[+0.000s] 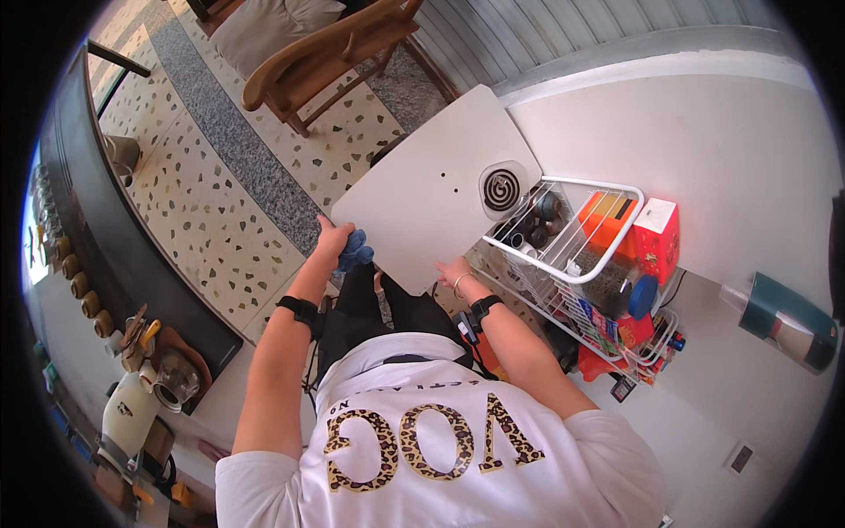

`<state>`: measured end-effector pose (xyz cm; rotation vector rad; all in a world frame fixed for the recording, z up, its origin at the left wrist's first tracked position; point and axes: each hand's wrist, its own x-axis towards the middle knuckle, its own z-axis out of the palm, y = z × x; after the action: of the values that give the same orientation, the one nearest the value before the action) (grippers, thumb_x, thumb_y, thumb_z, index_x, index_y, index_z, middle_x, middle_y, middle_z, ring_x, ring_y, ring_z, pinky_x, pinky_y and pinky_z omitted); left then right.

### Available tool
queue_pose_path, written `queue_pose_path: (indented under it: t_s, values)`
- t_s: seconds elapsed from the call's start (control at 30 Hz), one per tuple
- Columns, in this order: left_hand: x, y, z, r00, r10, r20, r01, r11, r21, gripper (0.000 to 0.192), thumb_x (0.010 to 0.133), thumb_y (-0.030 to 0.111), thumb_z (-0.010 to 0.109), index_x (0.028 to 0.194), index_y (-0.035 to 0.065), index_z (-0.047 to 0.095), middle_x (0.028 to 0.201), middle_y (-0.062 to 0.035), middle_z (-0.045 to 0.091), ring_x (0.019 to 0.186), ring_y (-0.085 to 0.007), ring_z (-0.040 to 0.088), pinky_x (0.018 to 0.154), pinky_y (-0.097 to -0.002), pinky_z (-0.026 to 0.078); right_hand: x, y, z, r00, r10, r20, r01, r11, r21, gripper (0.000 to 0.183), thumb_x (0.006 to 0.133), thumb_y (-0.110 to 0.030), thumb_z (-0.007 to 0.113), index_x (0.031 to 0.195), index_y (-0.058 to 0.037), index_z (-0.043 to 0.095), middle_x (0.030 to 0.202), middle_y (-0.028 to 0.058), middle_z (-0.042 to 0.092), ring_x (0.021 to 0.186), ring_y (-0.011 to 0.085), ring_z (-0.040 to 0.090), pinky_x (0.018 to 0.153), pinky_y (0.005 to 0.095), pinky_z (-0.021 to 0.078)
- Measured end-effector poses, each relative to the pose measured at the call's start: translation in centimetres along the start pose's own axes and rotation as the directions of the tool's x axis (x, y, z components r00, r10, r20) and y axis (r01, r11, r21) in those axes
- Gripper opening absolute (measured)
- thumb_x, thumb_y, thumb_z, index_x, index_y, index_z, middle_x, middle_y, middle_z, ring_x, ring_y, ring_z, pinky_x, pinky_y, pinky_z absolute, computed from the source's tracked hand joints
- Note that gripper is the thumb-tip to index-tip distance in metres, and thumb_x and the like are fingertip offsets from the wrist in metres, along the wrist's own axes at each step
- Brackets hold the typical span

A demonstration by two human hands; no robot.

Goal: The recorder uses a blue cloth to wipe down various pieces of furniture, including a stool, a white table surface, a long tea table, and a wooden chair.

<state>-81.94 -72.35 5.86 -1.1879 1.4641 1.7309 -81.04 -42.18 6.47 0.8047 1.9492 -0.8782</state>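
Note:
My left hand (333, 239) grips a crumpled blue cloth (355, 252) beside the near left corner of a white tabletop (416, 198). At the tabletop's near right edge is my right hand (454, 270), with a finger stretched out, a bracelet at the wrist and nothing seen in it. Both forearms wear black bands. On the far right part of the tabletop, a coiled mosquito repellent (500, 189) lies in a clear square dish. Two small dark holes or spots show in the white surface.
A white wire rack (594, 274) with jars and boxes stands right of the tabletop, by the wall. Beyond the tabletop is a wooden chair (323, 59). A long dark table (125, 218) with cups and tea tools runs along the left. A green dispenser (785, 323) is far right.

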Motion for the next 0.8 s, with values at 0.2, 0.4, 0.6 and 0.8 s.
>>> queue_pose_path:
  t_s: [0.2,0.4,0.6,0.8]
  values:
    - [-2.0,-0.4,-1.3,1.000,0.010,-0.027,-0.015,0.985,-0.171,0.094,0.081,0.015,0.059,0.143,0.0013,-0.011,0.097,-0.0162,0.058,0.068,-0.0212,0.061,0.056,-0.0354,0.052,-1.0,2.0,-0.4,0.999,-0.048,0.008,0.048,0.998,-0.042,0.033,0.078,-0.023,0.066,0.091,0.0065,0.059,0.065,0.0097,0.059,0.046,0.0174,0.054,0.041,0.0294,0.0431]
    - [-5.5,-1.7,-2.6,0.995,0.027,-0.092,-0.049,0.968,-0.248,0.045,0.084,0.017,0.055,0.123,-0.0003,0.041,0.083,-0.0105,0.057,0.068,-0.0219,0.061,0.057,-0.0367,0.054,0.5,5.3,-2.1,0.999,-0.044,-0.029,0.043,0.998,-0.045,0.030,0.079,-0.022,0.064,0.081,0.0071,0.057,0.062,0.0129,0.059,0.047,0.0199,0.056,0.039,0.0308,0.0412]
    - [-8.5,-1.6,-2.3,0.999,0.025,-0.022,-0.029,0.982,-0.189,0.018,0.084,0.015,0.053,0.093,-0.0005,0.055,0.078,-0.0088,0.059,0.063,-0.0220,0.061,0.055,-0.0382,0.053,3.7,9.0,-3.2,0.996,-0.082,-0.042,0.077,0.992,-0.101,0.034,0.081,-0.024,0.065,0.091,0.0081,0.061,0.074,0.0176,0.065,0.056,0.0233,0.063,0.049,0.0342,0.0474]
    - [-8.9,0.0,-1.7,0.999,0.045,-0.029,-0.047,0.994,-0.096,0.016,0.087,0.017,0.052,0.086,0.0021,0.057,0.077,-0.0076,0.059,0.064,-0.0224,0.062,0.056,-0.0381,0.054,4.7,8.3,-3.2,0.999,-0.033,0.025,0.034,0.999,-0.020,0.040,0.083,-0.032,0.063,0.093,0.0067,0.063,0.078,0.0172,0.066,0.061,0.0265,0.065,0.058,0.0347,0.0507]
